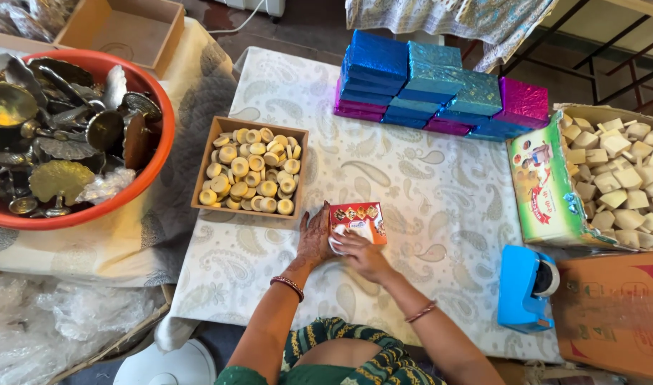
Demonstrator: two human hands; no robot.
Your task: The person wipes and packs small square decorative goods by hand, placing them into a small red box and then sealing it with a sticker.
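A small red and white printed box [360, 219] rests on the paisley cloth [412, 185] just in front of me. My left hand [314, 239] presses against the box's left side, fingers upright. My right hand [362, 254] grips the box's near edge from below. Both wrists wear thin bangles. A wooden tray [205, 171] full of small round yellow pieces stands just left of and beyond the box.
An orange tub [159, 160] of brass items sits at left. Foil-wrapped blue and magenta boxes [433, 89] are stacked at the far side. A carton [547, 192] of pale cubes and a blue tape dispenser [522, 289] stand at right.
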